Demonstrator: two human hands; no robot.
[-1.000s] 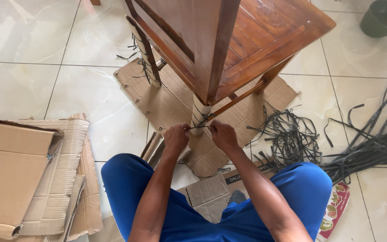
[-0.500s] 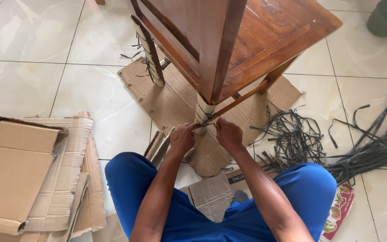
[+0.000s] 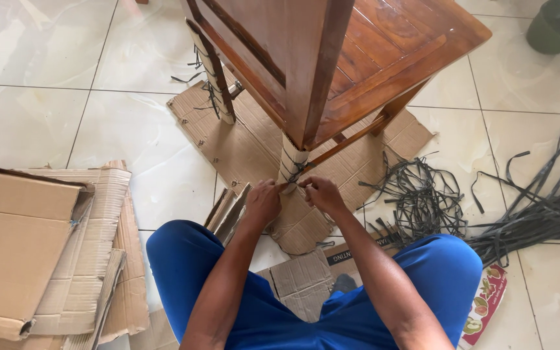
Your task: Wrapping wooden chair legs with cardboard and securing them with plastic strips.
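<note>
A brown wooden chair [image 3: 364, 58] stands on flattened cardboard [image 3: 241, 142]. Its near leg [image 3: 291, 165] is wrapped in cardboard bound by a dark strap [image 3: 295, 172]. My left hand [image 3: 262, 201] and my right hand [image 3: 319, 193] meet at the foot of that leg, fingers pinched on the ends of the strap. A second wrapped leg [image 3: 218, 84] stands further back, also tied with dark straps. My knees in blue trousers [image 3: 183, 259] frame the work.
Folded cardboard sheets [image 3: 34, 253] are stacked at the left. A tangle of dark straps [image 3: 422, 198] lies right of the chair, with long straps [image 3: 546, 207] trailing off to the right. A green bucket [image 3: 559, 24] sits at the top right. The floor is pale tile.
My hands, pulled apart on the strap a second ago, have come together low against the leg. The view shifted slightly.
</note>
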